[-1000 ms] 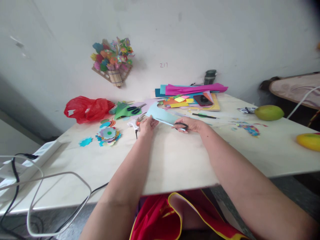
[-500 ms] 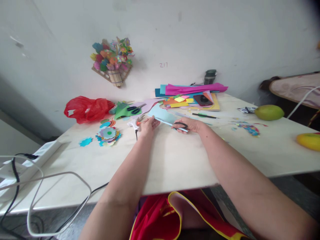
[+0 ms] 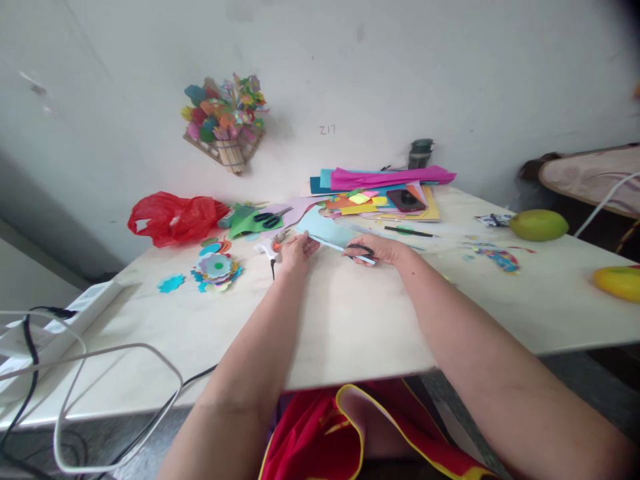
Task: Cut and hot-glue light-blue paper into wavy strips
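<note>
While the right hand (image 3: 371, 249) grips black-handled scissors (image 3: 361, 251), the left hand (image 3: 299, 251) pinches a light-blue paper strip (image 3: 340, 249). Strip slants between hands, over the tabletop (image 3: 345, 320).

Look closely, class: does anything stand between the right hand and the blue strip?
Nothing visible does. The strip runs from the left hand to the black scissors in the right hand; the blue sheet lies behind it.

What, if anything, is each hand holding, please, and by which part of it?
The right hand holds black-handled scissors by the handles; the left hand holds a narrow light-blue paper strip near its left end.
</note>
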Motion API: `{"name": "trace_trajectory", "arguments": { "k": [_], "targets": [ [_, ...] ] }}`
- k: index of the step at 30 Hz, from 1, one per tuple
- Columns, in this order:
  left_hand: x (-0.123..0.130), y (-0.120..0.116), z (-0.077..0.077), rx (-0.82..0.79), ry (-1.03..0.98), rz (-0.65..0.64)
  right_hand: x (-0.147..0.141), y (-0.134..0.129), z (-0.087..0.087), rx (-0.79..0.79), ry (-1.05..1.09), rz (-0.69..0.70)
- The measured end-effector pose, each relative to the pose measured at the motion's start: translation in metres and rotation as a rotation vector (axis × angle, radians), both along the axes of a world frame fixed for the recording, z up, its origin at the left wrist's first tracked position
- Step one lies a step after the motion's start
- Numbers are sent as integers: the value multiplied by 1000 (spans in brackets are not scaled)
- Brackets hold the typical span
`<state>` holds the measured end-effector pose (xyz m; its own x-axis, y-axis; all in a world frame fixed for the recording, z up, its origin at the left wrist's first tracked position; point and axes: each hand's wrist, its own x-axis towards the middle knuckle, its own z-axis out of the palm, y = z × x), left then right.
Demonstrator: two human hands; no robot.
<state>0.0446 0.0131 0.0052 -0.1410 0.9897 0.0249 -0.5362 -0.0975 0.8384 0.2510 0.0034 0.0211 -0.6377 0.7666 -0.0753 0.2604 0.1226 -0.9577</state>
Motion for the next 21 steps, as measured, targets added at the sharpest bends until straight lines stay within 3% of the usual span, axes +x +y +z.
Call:
{"name": "trace_trajectory", "arguments": {
  "k": [21],
  "targets": [
    [-6, 2, 2, 1, 0, 29, 3, -4, 4, -41, -24, -13]
  ]
}}
